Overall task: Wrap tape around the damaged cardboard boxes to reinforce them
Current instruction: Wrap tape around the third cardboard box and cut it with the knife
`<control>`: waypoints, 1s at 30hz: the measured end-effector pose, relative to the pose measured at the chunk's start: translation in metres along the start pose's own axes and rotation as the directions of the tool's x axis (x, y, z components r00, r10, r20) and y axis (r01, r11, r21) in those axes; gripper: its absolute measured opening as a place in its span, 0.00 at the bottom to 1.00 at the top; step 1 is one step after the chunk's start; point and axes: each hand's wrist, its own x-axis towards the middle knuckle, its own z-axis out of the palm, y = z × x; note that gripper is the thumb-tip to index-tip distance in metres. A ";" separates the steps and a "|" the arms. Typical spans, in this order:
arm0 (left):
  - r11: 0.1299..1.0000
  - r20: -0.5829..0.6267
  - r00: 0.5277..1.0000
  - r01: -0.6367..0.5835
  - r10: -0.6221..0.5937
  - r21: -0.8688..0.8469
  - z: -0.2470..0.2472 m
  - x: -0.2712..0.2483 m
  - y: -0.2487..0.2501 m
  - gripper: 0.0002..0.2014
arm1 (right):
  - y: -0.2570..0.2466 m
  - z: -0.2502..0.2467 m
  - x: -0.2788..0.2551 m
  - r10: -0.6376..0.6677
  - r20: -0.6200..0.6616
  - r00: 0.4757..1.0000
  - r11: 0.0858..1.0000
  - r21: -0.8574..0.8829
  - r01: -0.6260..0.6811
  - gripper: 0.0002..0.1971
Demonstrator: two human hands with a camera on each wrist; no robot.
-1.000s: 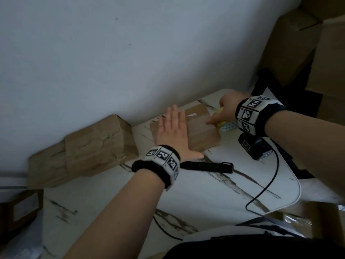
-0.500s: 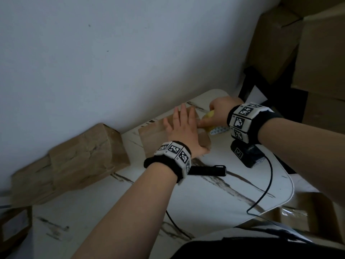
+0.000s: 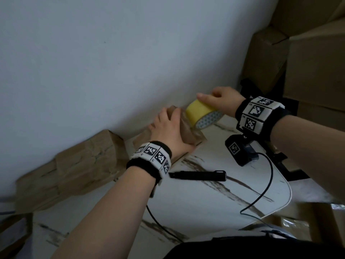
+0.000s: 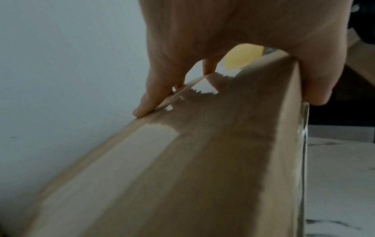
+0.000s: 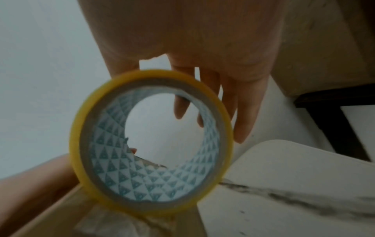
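A small brown cardboard box (image 3: 194,136) is tipped up on the marbled white table (image 3: 205,206) by the wall. My left hand (image 3: 168,126) grips it, fingers over the far edge (image 4: 150,99) and thumb on the near side. Glossy clear tape shines on the box (image 4: 202,160). My right hand (image 3: 216,100) holds a yellow tape roll (image 3: 200,111) just above the box's right end. In the right wrist view the tape roll (image 5: 76,144) fills the middle, fingers (image 5: 243,112) behind it, the box (image 5: 61,216) beneath.
A black utility knife (image 3: 197,175) lies on the table near my left wrist. A larger crumpled, taped box (image 3: 74,165) leans against the wall at left. A black cable (image 3: 261,191) crosses the table's right side. Stacked cardboard boxes (image 3: 308,62) stand at the right.
The small box lay flat under my open left palm; now my left hand grips it tipped up on edge. My right hand has lifted the tape roll from the table to above the box.
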 end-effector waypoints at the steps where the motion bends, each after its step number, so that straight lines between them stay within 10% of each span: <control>1: 0.999 -0.039 0.999 -0.003 0.001 -0.050 -0.003 -0.003 -0.003 0.59 | -0.008 0.000 -0.001 -0.019 -0.020 1.000 0.998 0.057 0.021 0.22; 8: 0.935 -0.238 0.969 -0.028 -0.060 -0.352 -0.005 -0.028 -0.028 0.59 | -0.067 -0.002 -0.015 -0.117 0.008 0.993 0.897 0.430 0.103 0.23; 23: 0.837 -0.069 0.979 0.128 -0.193 -0.532 -0.007 -0.071 -0.086 0.62 | -0.131 0.060 -0.062 -0.299 0.112 0.948 0.954 0.044 0.295 0.15; 30: 0.928 -0.072 0.990 0.091 -0.124 -0.361 -0.009 -0.073 -0.091 0.59 | -0.137 0.041 -0.065 -0.283 0.127 0.951 0.936 -0.178 0.303 0.16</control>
